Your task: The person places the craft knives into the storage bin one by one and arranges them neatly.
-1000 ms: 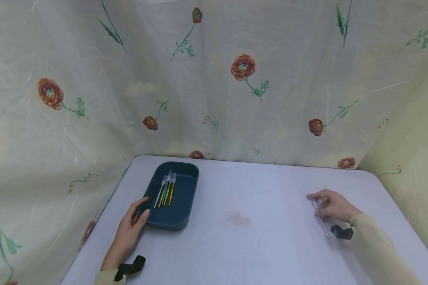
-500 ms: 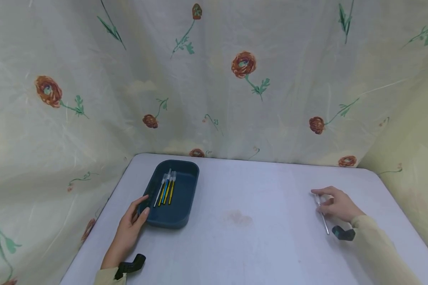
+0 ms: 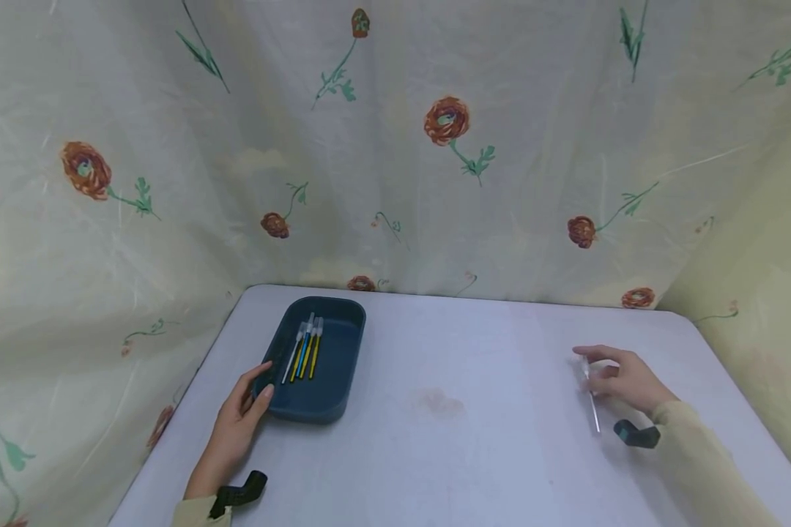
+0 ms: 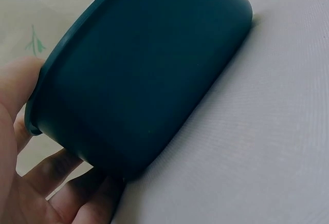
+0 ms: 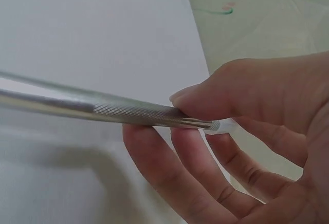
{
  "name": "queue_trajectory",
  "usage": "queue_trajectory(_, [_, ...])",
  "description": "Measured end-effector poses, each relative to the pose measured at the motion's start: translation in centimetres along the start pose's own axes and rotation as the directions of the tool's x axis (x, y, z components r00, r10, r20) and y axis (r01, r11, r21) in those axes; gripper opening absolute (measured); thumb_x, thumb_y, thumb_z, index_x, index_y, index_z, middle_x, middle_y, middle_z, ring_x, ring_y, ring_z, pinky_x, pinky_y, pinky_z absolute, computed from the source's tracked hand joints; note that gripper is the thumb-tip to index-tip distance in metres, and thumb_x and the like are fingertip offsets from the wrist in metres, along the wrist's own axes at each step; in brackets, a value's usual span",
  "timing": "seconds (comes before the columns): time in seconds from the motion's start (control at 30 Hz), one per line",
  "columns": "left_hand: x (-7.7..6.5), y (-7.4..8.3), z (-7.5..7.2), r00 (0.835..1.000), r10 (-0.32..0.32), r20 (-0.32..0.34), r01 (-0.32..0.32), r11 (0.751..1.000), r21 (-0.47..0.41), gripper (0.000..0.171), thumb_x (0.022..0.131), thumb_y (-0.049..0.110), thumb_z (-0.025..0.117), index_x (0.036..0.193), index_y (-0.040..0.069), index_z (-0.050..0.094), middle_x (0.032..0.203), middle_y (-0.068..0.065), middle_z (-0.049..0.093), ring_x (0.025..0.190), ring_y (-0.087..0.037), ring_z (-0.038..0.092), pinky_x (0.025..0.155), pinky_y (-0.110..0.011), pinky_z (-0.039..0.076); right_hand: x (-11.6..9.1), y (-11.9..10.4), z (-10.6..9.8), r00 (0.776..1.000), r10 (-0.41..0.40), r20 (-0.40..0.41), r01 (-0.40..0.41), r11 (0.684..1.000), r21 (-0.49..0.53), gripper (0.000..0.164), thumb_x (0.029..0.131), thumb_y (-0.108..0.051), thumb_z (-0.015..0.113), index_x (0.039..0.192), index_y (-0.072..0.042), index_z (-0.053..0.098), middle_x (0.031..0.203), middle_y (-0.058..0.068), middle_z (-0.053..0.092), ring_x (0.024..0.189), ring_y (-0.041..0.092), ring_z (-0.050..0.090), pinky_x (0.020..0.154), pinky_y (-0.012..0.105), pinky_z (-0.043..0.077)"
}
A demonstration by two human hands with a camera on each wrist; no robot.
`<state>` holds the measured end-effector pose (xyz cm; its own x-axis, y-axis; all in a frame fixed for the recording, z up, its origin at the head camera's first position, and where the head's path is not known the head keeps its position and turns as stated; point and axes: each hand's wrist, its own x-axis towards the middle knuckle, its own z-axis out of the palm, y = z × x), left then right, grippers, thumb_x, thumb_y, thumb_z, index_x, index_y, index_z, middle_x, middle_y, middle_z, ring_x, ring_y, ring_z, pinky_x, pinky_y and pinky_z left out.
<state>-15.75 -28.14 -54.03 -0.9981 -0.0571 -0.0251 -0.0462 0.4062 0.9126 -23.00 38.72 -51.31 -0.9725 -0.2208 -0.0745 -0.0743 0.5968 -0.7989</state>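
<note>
My left hand [image 3: 237, 417] grips the near left corner of a dark blue-green tray [image 3: 340, 366]. The left wrist view has the thumb at the lip of the tray wall [image 4: 139, 80] and the other fingers low against its side. Several slim craft knives [image 3: 296, 366] with clear caps lie side by side in the tray, in silver, yellow and blue. Out on the right, my right hand [image 3: 626, 384] pinches a silver craft knife [image 5: 67, 100] between thumb and fingers. Its knurled grip is at the fingers, and a clear cap [image 5: 223, 127] shows at the far end.
A white-covered table [image 3: 461, 468] spreads between the hands, with a faint brownish stain [image 3: 440, 402] near its middle. Flower-printed curtains [image 3: 501, 219] hang behind the table and along both sides.
The right hand has shifted slightly away and to the right, and the lower end of the craft knife has swung a little left. The left hand and tray stay put.
</note>
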Motion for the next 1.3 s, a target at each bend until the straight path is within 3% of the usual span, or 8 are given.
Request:
queue_trajectory(0.33, [0.0,0.0,0.1,1.0,0.008,-0.01,-0.008,1.0,0.006,0.055,0.118,0.039,0.053,0.168,0.02,0.039,0.18,-0.018,0.02,0.166,-0.044,0.014,0.131,-0.064,0.02,0.1,-3.3,0.8,1.0,-0.026,-0.005,0.026,1.0,0.01,0.057,0.097,-0.003,0.077,0.151,0.005,0.06,0.141,0.03,0.063,0.089,0.025,0.074,0.077,0.031,0.065])
queue_trajectory(0.57, [0.0,-0.1,0.1,1.0,0.008,-0.011,-0.008,1.0,0.006,0.056,0.118,0.04,0.053,0.168,0.02,0.039,0.18,-0.018,0.02,0.166,-0.045,0.014,0.131,-0.064,0.02,0.7,-5.8,1.5,0.995,-0.094,-0.02,0.094,0.995,0.029,0.053,0.095,0.001,0.079,0.146,0.006,0.065,0.129,0.031,0.07,0.085,0.027,0.077,0.076,0.031,0.065])
queue_trajectory(0.9, [0.1,0.0,0.2,1.0,0.01,-0.007,-0.01,1.0,0.001,0.056,0.118,0.041,0.053,0.168,0.021,0.039,0.18,-0.018,0.019,0.166,-0.045,0.014,0.131,-0.065,0.02,2.1,-8.4,3.4,0.994,-0.112,0.006,0.112,0.994,0.022,0.051,0.092,-0.004,0.085,0.141,-0.001,0.071,0.125,0.025,0.073,0.092,0.026,0.076,0.086,0.027,0.056])
queue_trajectory(0.97, [0.1,0.0,0.2,1.0,0.01,-0.007,-0.01,1.0,0.004,0.056,0.118,0.041,0.053,0.168,0.021,0.039,0.18,-0.018,0.02,0.166,-0.045,0.014,0.131,-0.065,0.02,2.5,-9.0,3.9,0.993,-0.116,0.007,0.116,0.993,0.029,0.051,0.092,-0.005,0.086,0.141,-0.002,0.072,0.127,0.023,0.073,0.093,0.026,0.076,0.088,0.029,0.056])
queue_trajectory(1.2, [0.0,0.0,0.1,1.0,-0.012,-0.004,0.012,1.0,0.01,0.057,0.118,0.041,0.053,0.169,0.021,0.038,0.181,-0.018,0.018,0.166,-0.045,0.013,0.131,-0.063,0.02,4.0,-11.4,6.1,0.989,-0.146,0.012,0.144,0.987,0.076,0.049,0.094,-0.005,0.086,0.14,-0.004,0.072,0.135,0.018,0.071,0.097,0.025,0.074,0.1,0.052,0.056])
queue_trajectory(1.3, [0.0,0.0,0.2,1.0,-0.012,-0.004,0.012,1.0,0.009,0.057,0.118,0.041,0.053,0.168,0.021,0.038,0.18,-0.018,0.018,0.165,-0.046,0.014,0.131,-0.063,0.021,4.7,-12.6,7.0,0.985,-0.171,0.016,0.169,0.98,0.108,0.048,0.092,-0.003,0.086,0.139,-0.005,0.073,0.133,0.017,0.072,0.094,0.027,0.075,0.1,0.05,0.056])
